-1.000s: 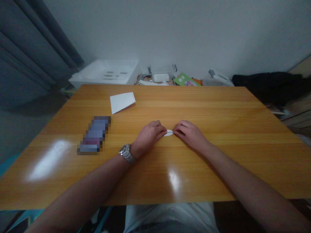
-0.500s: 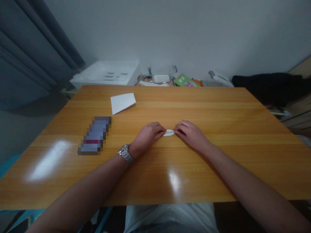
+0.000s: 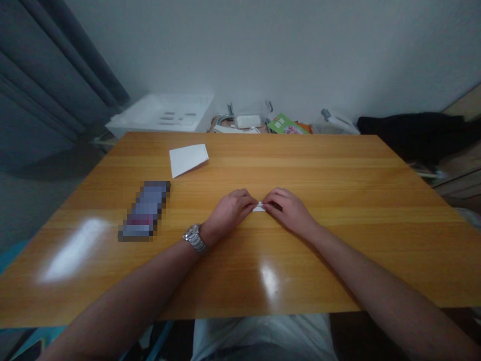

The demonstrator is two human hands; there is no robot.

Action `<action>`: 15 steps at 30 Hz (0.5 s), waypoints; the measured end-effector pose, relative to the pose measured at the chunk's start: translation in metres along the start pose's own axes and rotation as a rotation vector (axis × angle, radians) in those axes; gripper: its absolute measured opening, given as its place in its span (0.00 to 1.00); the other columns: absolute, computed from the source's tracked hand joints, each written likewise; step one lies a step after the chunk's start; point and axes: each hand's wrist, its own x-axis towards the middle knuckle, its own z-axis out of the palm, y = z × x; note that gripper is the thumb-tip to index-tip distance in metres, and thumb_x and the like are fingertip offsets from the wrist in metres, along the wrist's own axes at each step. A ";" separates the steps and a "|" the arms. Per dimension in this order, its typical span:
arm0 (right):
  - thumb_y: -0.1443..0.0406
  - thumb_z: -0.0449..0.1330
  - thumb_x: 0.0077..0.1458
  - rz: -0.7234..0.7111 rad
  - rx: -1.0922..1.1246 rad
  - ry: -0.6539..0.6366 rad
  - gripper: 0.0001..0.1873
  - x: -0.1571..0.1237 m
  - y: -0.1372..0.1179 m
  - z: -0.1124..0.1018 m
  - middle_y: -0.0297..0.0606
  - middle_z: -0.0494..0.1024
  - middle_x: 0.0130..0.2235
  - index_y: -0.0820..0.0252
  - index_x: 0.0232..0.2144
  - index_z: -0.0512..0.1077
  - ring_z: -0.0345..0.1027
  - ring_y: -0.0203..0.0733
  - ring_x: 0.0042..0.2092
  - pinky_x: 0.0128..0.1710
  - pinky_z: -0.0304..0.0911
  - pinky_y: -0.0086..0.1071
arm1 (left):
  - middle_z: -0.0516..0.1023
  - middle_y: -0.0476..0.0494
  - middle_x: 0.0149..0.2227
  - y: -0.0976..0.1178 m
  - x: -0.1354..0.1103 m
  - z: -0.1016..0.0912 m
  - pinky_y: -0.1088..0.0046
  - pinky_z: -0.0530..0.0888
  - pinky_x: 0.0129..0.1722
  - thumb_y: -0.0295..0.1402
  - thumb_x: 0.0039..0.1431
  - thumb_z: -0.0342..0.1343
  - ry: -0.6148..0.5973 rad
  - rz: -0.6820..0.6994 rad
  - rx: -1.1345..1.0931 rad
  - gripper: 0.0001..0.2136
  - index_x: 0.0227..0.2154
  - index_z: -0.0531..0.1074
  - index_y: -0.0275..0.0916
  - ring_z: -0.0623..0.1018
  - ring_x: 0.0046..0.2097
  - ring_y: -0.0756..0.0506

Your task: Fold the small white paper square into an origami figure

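A small piece of folded white paper (image 3: 259,207) lies at the middle of the wooden table (image 3: 308,170), between my hands. My left hand (image 3: 233,210), with a metal watch on its wrist, pinches the paper's left end. On the right, my right hand (image 3: 287,208) has its fingertips closed on the other end. Only a short stretch of paper shows between the two pinches; the fingers cover the rest.
A larger sheet of white paper (image 3: 188,159) lies at the back left of the table. Nearer me on the left is a blurred-out phone (image 3: 146,208). Beyond the far edge stand a white tray (image 3: 150,108) and a green booklet (image 3: 286,124).
My right hand has slid left along the small paper, closer to my left hand. Less paper shows between them. The left hand stays in about the same place.
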 end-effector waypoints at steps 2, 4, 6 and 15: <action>0.64 0.59 0.67 0.002 0.004 -0.002 0.06 0.000 0.001 0.000 0.41 0.77 0.39 0.57 0.37 0.74 0.70 0.46 0.43 0.44 0.65 0.40 | 0.78 0.44 0.39 0.000 0.000 0.001 0.70 0.73 0.45 0.31 0.70 0.54 -0.002 0.014 -0.006 0.08 0.41 0.79 0.38 0.77 0.42 0.46; 0.65 0.59 0.67 0.009 0.010 0.000 0.05 0.000 0.001 0.001 0.40 0.77 0.39 0.57 0.37 0.74 0.70 0.46 0.43 0.44 0.65 0.39 | 0.78 0.44 0.40 0.000 0.000 0.002 0.69 0.73 0.45 0.31 0.70 0.54 0.007 0.015 -0.007 0.08 0.41 0.78 0.37 0.77 0.43 0.46; 0.65 0.59 0.66 0.018 0.022 0.006 0.05 0.000 0.001 0.001 0.40 0.76 0.38 0.57 0.36 0.74 0.70 0.46 0.42 0.43 0.65 0.39 | 0.78 0.43 0.40 0.000 0.000 0.003 0.69 0.73 0.46 0.31 0.69 0.54 0.020 0.012 -0.002 0.07 0.41 0.78 0.37 0.76 0.43 0.45; 0.63 0.59 0.66 0.094 0.080 0.054 0.06 0.000 -0.003 -0.002 0.39 0.76 0.37 0.57 0.36 0.73 0.70 0.44 0.41 0.41 0.64 0.37 | 0.79 0.43 0.44 0.001 -0.001 -0.002 0.66 0.73 0.48 0.34 0.70 0.53 0.030 0.062 0.003 0.09 0.47 0.74 0.38 0.76 0.46 0.44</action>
